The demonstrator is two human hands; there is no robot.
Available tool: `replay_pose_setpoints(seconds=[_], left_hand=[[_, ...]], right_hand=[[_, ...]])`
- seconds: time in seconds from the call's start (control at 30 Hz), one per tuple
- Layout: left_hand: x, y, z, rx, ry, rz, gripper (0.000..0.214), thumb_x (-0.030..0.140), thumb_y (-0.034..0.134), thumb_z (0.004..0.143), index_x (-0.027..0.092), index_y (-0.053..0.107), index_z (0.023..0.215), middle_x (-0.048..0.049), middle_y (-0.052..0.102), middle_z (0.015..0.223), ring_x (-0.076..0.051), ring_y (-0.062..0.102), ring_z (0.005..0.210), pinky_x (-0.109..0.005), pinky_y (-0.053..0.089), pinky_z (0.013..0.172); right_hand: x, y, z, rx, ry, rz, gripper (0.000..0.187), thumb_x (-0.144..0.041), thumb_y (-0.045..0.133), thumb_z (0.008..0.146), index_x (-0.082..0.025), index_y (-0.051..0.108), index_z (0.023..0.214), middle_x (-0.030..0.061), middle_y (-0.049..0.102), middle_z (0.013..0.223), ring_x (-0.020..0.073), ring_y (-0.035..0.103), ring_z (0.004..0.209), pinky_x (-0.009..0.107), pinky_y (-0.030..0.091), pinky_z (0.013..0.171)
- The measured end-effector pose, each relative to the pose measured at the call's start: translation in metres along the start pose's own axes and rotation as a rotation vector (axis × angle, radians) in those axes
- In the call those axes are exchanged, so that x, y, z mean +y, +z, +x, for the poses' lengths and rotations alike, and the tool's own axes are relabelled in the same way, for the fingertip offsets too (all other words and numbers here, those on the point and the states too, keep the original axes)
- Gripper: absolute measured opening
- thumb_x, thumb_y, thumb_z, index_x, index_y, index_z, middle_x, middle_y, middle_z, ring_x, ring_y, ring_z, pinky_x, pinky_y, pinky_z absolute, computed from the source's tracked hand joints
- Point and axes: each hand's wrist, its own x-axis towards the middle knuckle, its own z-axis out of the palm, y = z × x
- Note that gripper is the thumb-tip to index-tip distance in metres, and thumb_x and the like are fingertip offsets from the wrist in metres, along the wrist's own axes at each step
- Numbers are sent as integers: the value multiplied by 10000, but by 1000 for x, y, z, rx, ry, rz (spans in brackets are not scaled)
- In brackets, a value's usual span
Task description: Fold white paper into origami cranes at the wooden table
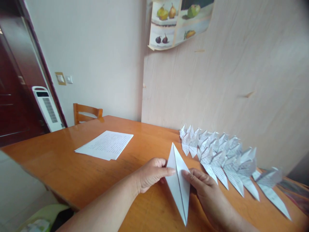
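Between my hands is a sheet of white paper folded into a long diamond (pixel 178 190), its pointed ends up and down and a split or crease running along its middle. My left hand (pixel 154 172) pinches its left edge, thumb on the front face and fingers behind. On the opposite edge, my right hand (pixel 201 183) grips it the same way, with the thumb near the centre line. The fingers behind the paper are partly hidden. Just right of my hands stand rows of folded paper pieces (pixel 217 154) with writing on them.
A stack of written sheets (pixel 105 145) lies on the wooden table (pixel 60 161) to the left. One folded piece (pixel 272 190) sits apart near the right edge. A chair (pixel 88 112) stands behind the table, and a wooden board (pixel 217 83) rises at the back.
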Motion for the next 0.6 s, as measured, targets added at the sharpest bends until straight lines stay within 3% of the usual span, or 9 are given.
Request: replay_pose_setpoints(seconds=[0.2,0.43,0.6], left_hand=[[1,0,-2,16,11,6,344,440,793,731,130,727,867,-50,674,760,-135,521,630,-251,321,593],[0,-8,2,197,81,-61,346,418,772,782,154,730,1002,-60,696,931,-102,494,674,-237,317,616],[1,-10,2,190,110,-55,319,423,770,789,148,730,944,-8,616,775,-74,362,579,-242,255,555]], right_hand=[[-1,3,-1,-27,21,-22,359,-558,642,878,-208,681,809,33,666,765,183,574,676,285,444,641],[-3,0,2,133,-38,-65,343,-562,635,882,-223,665,837,-11,585,692,149,526,633,252,409,580],[-4,3,-1,-11,-60,-92,383,-559,635,886,-203,662,1024,38,680,881,189,617,768,287,487,697]])
